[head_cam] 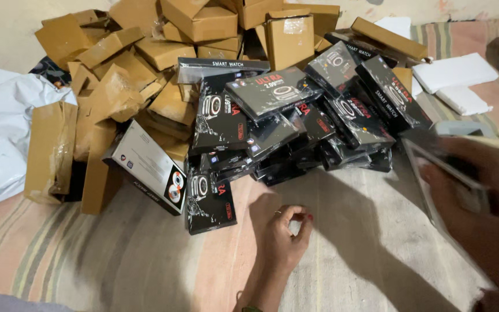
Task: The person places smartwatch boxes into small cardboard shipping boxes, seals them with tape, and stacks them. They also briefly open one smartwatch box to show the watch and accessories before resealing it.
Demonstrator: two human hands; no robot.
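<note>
My left hand [281, 234] rests on the striped cloth [116, 260], fingers curled, with nothing in it, just right of a black watch box [210, 199] lying flat. My right hand [486, 202] is at the right edge, blurred, gripping a flat box [434, 167] with a pale edge. Behind both hands lies a heap of black shrink-wrapped watch boxes [284, 115], stacked loosely and tilted.
A pile of brown cardboard boxes [163, 46] fills the back and left. Crumpled grey plastic bags [1, 127] lie at the far left. White flat packets [454, 75] sit at the back right. A box with a white side [148, 164] leans against the brown cartons.
</note>
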